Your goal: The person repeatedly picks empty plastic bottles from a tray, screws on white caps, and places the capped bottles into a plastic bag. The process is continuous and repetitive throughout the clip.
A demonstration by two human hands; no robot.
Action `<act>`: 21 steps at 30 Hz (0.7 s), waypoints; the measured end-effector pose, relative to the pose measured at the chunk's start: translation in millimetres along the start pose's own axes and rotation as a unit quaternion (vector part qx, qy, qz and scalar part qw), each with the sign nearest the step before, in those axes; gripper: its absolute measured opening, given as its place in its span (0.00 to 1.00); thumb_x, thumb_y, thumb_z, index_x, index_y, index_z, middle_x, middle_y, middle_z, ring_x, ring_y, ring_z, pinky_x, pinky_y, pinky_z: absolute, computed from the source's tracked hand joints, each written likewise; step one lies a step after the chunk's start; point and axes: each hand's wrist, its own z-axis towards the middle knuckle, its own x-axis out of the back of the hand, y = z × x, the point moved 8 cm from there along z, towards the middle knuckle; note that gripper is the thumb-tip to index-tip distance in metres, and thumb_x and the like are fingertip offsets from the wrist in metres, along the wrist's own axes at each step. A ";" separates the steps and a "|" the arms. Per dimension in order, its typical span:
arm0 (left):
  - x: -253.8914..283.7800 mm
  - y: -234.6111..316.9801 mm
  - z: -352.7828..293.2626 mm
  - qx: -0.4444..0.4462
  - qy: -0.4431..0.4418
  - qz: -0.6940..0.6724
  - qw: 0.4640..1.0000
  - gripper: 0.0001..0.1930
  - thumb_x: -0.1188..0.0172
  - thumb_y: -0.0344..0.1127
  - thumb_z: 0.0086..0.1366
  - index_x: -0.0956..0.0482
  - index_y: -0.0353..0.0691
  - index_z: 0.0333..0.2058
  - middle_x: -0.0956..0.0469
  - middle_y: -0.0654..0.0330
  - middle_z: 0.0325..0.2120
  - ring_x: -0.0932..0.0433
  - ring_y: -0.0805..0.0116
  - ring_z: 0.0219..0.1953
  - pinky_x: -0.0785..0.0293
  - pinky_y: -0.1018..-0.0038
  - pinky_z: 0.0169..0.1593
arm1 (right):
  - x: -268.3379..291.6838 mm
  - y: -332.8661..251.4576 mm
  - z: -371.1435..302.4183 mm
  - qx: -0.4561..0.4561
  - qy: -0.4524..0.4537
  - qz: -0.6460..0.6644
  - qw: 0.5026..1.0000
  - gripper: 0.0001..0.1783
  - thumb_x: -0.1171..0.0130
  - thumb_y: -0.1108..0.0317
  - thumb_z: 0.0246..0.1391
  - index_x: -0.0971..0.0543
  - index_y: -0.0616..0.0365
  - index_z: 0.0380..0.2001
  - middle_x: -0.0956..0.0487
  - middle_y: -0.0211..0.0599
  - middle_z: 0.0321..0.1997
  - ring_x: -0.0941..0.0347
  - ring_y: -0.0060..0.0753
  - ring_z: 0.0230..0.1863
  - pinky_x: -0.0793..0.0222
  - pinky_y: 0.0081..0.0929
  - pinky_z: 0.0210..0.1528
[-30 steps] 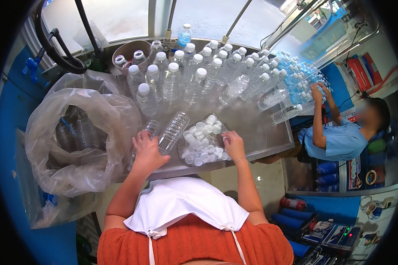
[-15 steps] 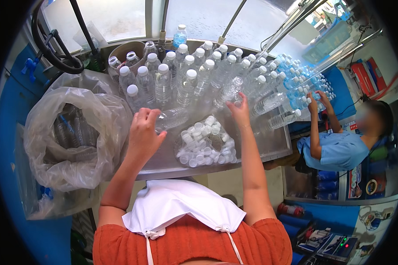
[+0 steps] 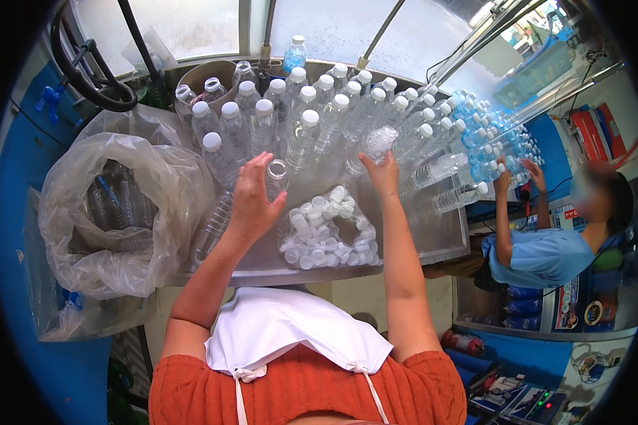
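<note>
My left hand (image 3: 252,195) curls its fingers and thumb round a clear plastic bottle (image 3: 277,178) that has no cap; its round mouth faces up. My right hand (image 3: 381,172) grips another clear bottle (image 3: 381,140) between thumb and fingers, the bottle leaning among the capped ones; its cap end is not visible. Between my hands, on the metal table (image 3: 422,212), lies a clear bag of loose white caps (image 3: 308,237). Beside my left forearm a clear bottle (image 3: 213,225) lies tilted, partly behind the arm.
Rows of white-capped clear bottles (image 3: 305,134) stand beyond my hands. A large plastic bag (image 3: 71,234) with bottles inside sits at left. Blue-tinted bottles (image 3: 485,131) crowd the far right, where a person in a blue shirt (image 3: 539,255) reaches among them. Metal bars (image 3: 503,32) slant overhead.
My left hand, spread beside a lying bottle before, is now round an upright open one. My right hand has closed on the leaning bottle. A tilted bottle now shows by my left forearm.
</note>
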 end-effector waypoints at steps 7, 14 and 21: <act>-5.8 -6.1 -3.8 0.003 -0.038 0.011 0.999 0.37 0.32 0.28 0.49 0.37 0.41 0.59 0.33 0.48 0.54 0.33 0.47 0.58 0.36 0.58 0.60 | 3.2 -7.1 -4.4 0.020 0.024 -0.061 0.998 0.42 0.26 0.45 0.39 0.27 0.67 0.49 0.19 0.55 0.40 0.21 0.52 0.44 0.28 0.41 0.44; -2.2 -12.9 -14.2 0.086 -0.062 -0.075 0.992 0.37 0.33 0.28 0.52 0.40 0.41 0.60 0.34 0.48 0.54 0.30 0.49 0.55 0.31 0.60 0.56 | -4.4 -3.8 -1.4 -0.006 -0.035 -0.088 0.995 0.48 0.26 0.41 0.37 0.28 0.76 0.49 0.20 0.54 0.34 0.21 0.48 0.37 0.28 0.38 0.40; -3.4 -1.4 -12.6 0.114 -0.067 -0.113 0.985 0.35 0.32 0.29 0.52 0.37 0.40 0.59 0.31 0.51 0.51 0.27 0.55 0.52 0.28 0.65 0.53 | -43.9 -38.4 -24.7 0.034 -0.072 -0.073 0.994 0.45 0.27 0.46 0.40 0.28 0.76 0.49 0.24 0.43 0.23 0.28 0.32 0.24 0.30 0.31 0.30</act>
